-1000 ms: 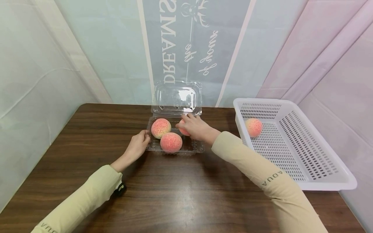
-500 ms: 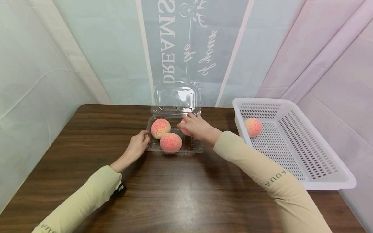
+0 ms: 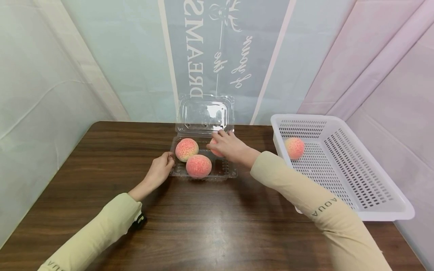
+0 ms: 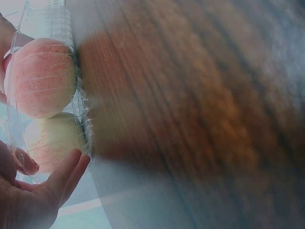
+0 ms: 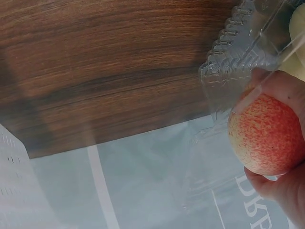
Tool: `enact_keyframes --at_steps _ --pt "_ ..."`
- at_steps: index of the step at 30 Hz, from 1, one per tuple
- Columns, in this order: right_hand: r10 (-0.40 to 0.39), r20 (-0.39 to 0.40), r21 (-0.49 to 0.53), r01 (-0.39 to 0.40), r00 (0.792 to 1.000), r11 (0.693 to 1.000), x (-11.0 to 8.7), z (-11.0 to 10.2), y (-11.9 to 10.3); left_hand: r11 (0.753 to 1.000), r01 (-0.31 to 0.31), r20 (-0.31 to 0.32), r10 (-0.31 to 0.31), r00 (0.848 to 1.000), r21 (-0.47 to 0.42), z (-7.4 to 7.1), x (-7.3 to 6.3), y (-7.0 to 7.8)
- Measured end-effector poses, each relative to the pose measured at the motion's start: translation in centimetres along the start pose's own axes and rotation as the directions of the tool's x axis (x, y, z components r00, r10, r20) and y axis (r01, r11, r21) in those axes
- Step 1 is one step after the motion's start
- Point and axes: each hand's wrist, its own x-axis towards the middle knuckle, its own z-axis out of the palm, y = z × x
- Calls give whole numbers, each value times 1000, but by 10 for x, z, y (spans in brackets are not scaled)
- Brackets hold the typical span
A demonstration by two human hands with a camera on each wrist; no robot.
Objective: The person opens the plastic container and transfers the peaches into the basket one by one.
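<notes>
A clear plastic clamshell container (image 3: 220, 171) sits near the table's back edge, its lid (image 3: 205, 113) raised at the back. My left hand (image 3: 161, 168) pinches the container's left rim; the left wrist view shows its thumb and fingers (image 4: 66, 174) around that end. Inside, one peach (image 3: 187, 149) lies at the back left and another peach (image 3: 198, 166) at the front middle. My right hand (image 3: 228, 146) grips a third peach (image 5: 269, 136) at the back right of the container, mostly hidden under the hand in the head view.
At the right of the table stands a white perforated plastic basket (image 3: 376, 165) with one peach (image 3: 295, 148) at its left side. The dark wooden table (image 3: 190, 222) extends in front of the container. A printed curtain (image 3: 135, 56) hangs behind it.
Both hands stay almost where they were. My right forearm and wrist have shifted slightly to the right, while the right hand keeps its grip on the peach.
</notes>
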Motion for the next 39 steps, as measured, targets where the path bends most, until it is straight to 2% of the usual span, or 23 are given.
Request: enact_keyframes --at_steps 13,21,32,39 --pt "-52 -67 -62 48 996 997 -3 -3 2 1000 -6 -1 6 1000 11 0 0 0" --pt "-94 -82 -97 86 992 992 -5 -7 3 1000 -6 -7 6 1000 16 0 0 1" --pt "-165 -137 -132 148 977 980 -8 -10 6 999 -25 -17 25 1000 25 -1 0 0" --pt "-198 -151 -168 172 969 971 -11 -12 9 1000 -15 -9 16 1000 20 0 0 0"
